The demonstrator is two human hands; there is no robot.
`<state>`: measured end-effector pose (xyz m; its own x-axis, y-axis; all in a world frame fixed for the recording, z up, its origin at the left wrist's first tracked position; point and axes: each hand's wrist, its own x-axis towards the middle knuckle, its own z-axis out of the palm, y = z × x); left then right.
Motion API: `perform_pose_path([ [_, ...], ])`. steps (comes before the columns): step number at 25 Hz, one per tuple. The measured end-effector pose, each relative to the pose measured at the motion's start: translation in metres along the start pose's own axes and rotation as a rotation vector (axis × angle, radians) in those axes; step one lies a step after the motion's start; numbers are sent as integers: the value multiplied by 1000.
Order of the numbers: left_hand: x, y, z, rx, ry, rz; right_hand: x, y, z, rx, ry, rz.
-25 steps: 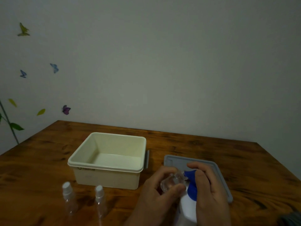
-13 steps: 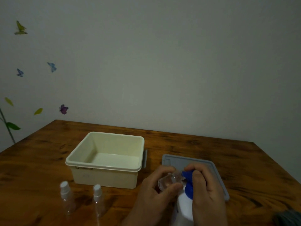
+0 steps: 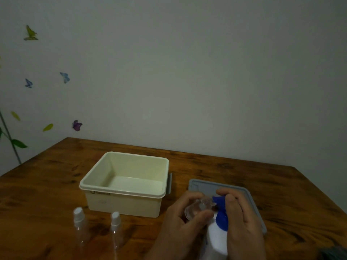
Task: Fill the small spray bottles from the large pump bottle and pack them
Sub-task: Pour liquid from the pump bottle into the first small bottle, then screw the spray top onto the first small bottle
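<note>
My left hand (image 3: 180, 224) grips a small clear spray bottle (image 3: 197, 208), tilted with its open mouth against the blue nozzle of the large white pump bottle (image 3: 216, 239). My right hand (image 3: 242, 222) lies over the blue pump head (image 3: 221, 212), fingers curled on top of it. Two capped clear spray bottles (image 3: 80, 224) (image 3: 116, 228) stand upright on the table to the left. An open cream plastic box (image 3: 124, 184) sits behind them with nothing visible inside.
The box's grey lid (image 3: 210, 186) lies flat on the wooden table (image 3: 37, 194) behind my hands. A dark object (image 3: 336, 255) shows at the bottom right corner. The wall behind carries butterfly stickers.
My hands and the two bottles hold nearly the same pose. Only the camera has shifted slightly.
</note>
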<state>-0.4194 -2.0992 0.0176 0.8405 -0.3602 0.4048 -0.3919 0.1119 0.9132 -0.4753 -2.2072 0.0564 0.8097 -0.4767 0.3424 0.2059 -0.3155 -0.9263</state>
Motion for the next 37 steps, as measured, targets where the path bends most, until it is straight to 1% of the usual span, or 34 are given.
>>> perform_pose_path([
  [4,-2,-3,-3,-69,2,-25,0,-1,2,0,26,2],
  [7,-1,-4,-6,-78,42,5,1,-7,3,2,64,-1],
  [12,-11,3,-11,-96,56,35,0,-22,0,-30,-14,67],
  [14,-26,5,-18,-127,62,18,-2,-26,-4,-71,-33,41],
  [15,-33,4,-23,-155,75,-2,-5,-27,-7,-140,-3,9],
  [16,-42,2,-29,-177,98,-29,-9,-29,-10,-265,62,-47],
  [17,-52,-2,-35,-185,128,-52,-14,-29,-13,-396,131,-162],
  [18,-61,-4,-42,-185,151,-63,-19,-29,-17,-510,173,-316],
  [19,-71,-7,-51,-182,161,-69,-25,-29,-19,-570,184,-449],
  [20,-79,-7,-59,-173,155,-79,-30,-32,-19,-573,151,-553],
  [21,-88,-8,-67,-156,147,-98,-36,-32,-17,-536,34,-634],
  [23,-107,-9,-84,-118,149,-141,-44,-32,-3,-519,-323,-693],
  [24,-114,-9,-92,-88,149,-152,-49,-29,6,-527,-471,-659],
  [26,-126,-10,-101,-49,163,-162,-63,-7,25,-524,-675,-471],
  [27,-130,-10,-104,-40,167,-163,-71,9,34,-539,-699,-422],
  [30,-134,-10,-108,-39,154,-186,-76,43,58,-629,-645,-407],
  [32,-134,-11,-108,-58,144,-194,-74,52,67,-686,-655,-351],
  [34,-133,-12,-108,-63,153,-188,-74,62,72,-724,-673,-337],
  [37,-134,-12,-109,-35,152,-186,-76,63,72,-704,-668,-334],
])
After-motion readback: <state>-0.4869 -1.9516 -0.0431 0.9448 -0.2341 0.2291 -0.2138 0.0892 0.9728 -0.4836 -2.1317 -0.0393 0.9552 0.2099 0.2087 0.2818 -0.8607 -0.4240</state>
